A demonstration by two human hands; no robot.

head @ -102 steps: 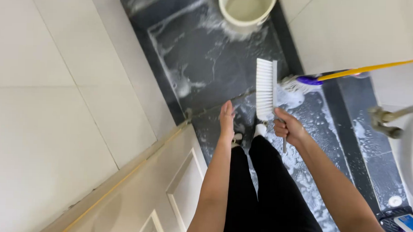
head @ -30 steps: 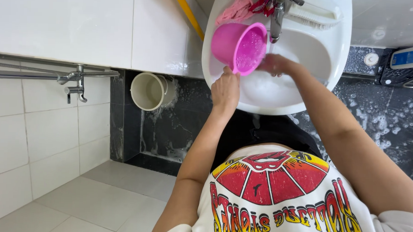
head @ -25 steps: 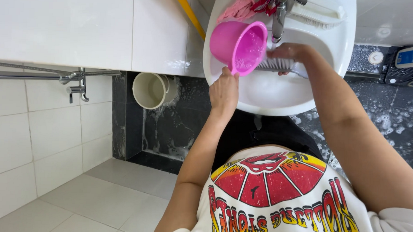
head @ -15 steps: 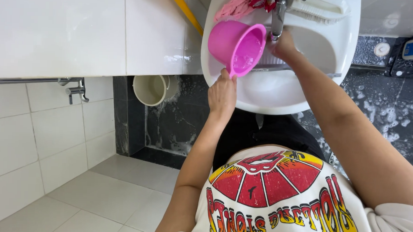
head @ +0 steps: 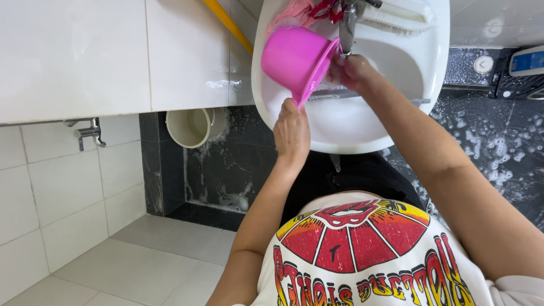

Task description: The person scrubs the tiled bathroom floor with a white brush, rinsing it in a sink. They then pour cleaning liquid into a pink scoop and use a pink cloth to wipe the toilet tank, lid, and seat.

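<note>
My left hand (head: pixel 292 131) grips the pink scoop (head: pixel 296 58) by its handle, so I'd keep it level under the tap (head: pixel 348 22) while my right hand (head: pixel 351 71) clasps what looks like the tap's base.

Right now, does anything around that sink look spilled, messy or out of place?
Yes. Soapy foam and water are spread over the dark floor beside and under the white sink, so it looks wet. The left hand holds a pink scoop tilted over the basin, near the tap.
</note>
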